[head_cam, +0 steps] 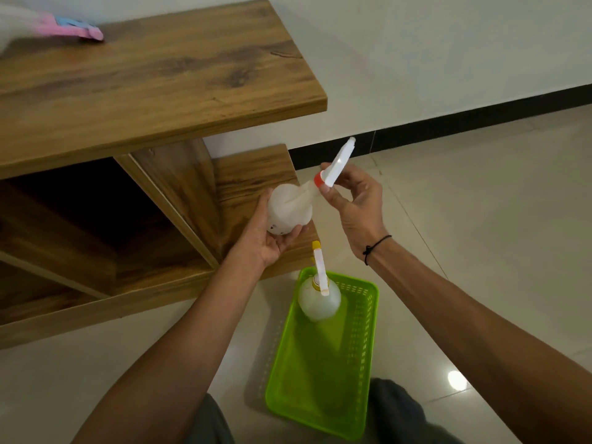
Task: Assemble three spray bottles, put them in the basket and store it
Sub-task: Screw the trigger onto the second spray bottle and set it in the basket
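We are looking down at a pale, glossy tiled floor that mirrors a ceiling light, with a white wall and black skirting behind it. The biggest thing on it is the wooden table, a thick flat slab with dark streaky grain and square edges, and open shelf compartments of the same wood underneath. At its far left corner lies a blurred pink and blue sprayer head, joined to something white and too smeared to make out.

Next in size is the green basket on the floor between our knees: bright lime plastic, rectangular with rounded corners, its walls pierced by rows of small slots. At its far end stands an upright bottle, translucent and round-shouldered, topped by a yellow-collared sprayer with a white trigger and yellow nozzle.

Above the basket and near the table's lower shelf we hold a second bottle, tilted with its neck up to the right. It is milky plastic with a bulbous body and a tapering neck. Our left hand cups its base, fingers curled round the underside. Our right hand pinches the red collar at the neck between thumb and fingertips, and the long white trigger head sticks out above it. A thin black cord circles the right wrist.
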The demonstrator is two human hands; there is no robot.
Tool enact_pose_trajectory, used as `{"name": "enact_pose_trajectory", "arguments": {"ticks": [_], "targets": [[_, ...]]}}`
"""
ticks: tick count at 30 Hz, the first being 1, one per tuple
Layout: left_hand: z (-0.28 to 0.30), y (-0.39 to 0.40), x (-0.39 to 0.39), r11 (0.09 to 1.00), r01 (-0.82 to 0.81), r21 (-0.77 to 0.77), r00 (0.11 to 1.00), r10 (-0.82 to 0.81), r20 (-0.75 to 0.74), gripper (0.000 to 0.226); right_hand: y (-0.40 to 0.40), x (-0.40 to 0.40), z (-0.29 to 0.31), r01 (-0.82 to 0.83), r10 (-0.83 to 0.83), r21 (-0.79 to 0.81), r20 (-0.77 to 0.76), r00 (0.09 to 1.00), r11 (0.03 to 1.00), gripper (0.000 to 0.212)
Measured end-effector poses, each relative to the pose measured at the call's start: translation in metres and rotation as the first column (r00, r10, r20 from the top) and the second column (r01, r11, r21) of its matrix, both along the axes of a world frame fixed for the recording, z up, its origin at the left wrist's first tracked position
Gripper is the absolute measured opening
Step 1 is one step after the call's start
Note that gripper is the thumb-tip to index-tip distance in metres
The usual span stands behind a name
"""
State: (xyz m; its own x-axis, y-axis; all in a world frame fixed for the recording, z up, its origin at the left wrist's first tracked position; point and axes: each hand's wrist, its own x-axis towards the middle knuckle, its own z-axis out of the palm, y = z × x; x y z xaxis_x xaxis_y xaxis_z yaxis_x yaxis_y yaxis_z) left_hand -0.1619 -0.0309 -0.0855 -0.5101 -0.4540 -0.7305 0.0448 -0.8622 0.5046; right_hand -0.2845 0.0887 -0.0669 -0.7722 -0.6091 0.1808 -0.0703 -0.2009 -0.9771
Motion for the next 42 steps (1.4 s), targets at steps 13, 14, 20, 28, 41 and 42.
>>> {"name": "enact_pose_trajectory", "arguments": {"ticks": [13,14,20,28,41,42], "targets": [[-0.01,-0.019,0.024,0.984,-0.17,0.053,0.984,0.166,0.061,0.087,-0.037,0.004,-0.013,-0.175,0.195,0.164,-0.111,0.975,0.971,0.029],[-0.01,-0.018,0.024,0.984,-0.17,0.055,0.984,0.167,0.06,0.088,-0.036,0.003,-0.013,-0.183,0.202,0.16,-0.107,0.974,0.97,0.028],[-0.013,-0.017,0.029,0.987,-0.133,0.085,0.989,0.127,0.077,0.093,-0.033,0.006,-0.013,-0.249,0.274,0.169,-0.145,0.951,0.954,0.028],[-0.005,-0.004,0.027,0.986,-0.162,0.038,0.987,0.161,0.022,0.083,-0.028,0.015,-0.021,-0.077,0.09,0.102,-0.133,0.987,0.992,0.033],[-0.005,-0.009,0.033,0.99,-0.122,0.069,0.992,0.12,0.041,0.085,-0.027,0.01,-0.016,-0.251,0.262,0.123,-0.08,0.962,0.96,0.035],[-0.006,-0.009,0.034,0.991,-0.11,0.074,0.993,0.107,0.043,0.086,-0.027,0.008,-0.015,-0.266,0.282,0.14,-0.112,0.953,0.954,0.034]]}}
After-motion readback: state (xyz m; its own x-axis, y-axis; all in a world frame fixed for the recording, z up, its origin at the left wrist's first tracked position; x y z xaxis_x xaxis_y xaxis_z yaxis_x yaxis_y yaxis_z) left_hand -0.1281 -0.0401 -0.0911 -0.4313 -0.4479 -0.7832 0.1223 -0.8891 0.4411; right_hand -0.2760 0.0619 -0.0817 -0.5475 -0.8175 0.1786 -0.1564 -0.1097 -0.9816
